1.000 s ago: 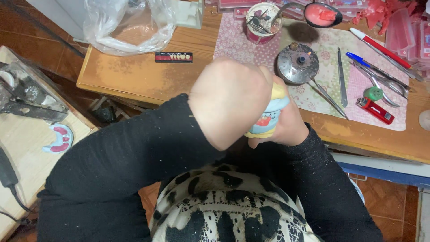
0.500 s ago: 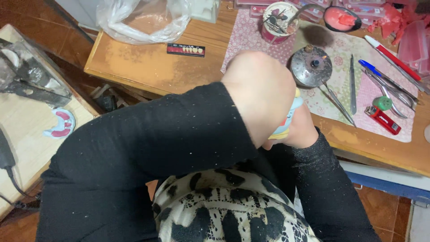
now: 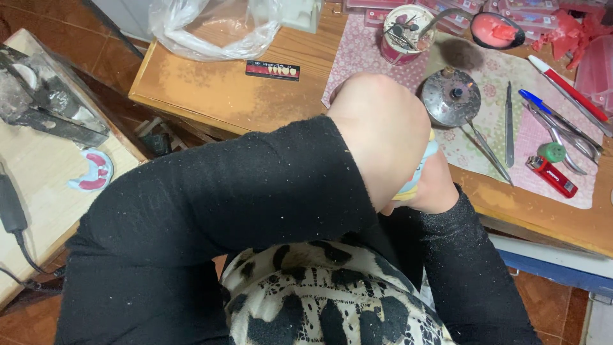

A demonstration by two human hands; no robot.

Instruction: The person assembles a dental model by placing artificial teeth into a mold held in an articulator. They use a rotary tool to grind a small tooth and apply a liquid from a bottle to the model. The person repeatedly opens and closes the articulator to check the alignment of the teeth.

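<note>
Head view looked down on our two hands, held close together above our lap at the edge of the wooden counter [image 3: 211, 96]. Our left hand [image 3: 380, 137] covered the top of a small pale bottle [image 3: 418, 172], its fingers wrapped out of sight, so we could not tell how tightly they closed. Our right hand [image 3: 437, 191] gripped the bottle from below, fingers curled around it. Just beyond, on a floral cloth [image 3: 491, 121], lay a round metal dish [image 3: 450, 99], a scalpel [image 3: 509, 124], a red lighter [image 3: 552, 176] and pens [image 3: 562, 89]. A plastic bag [image 3: 211, 25] sat farther left.
</note>
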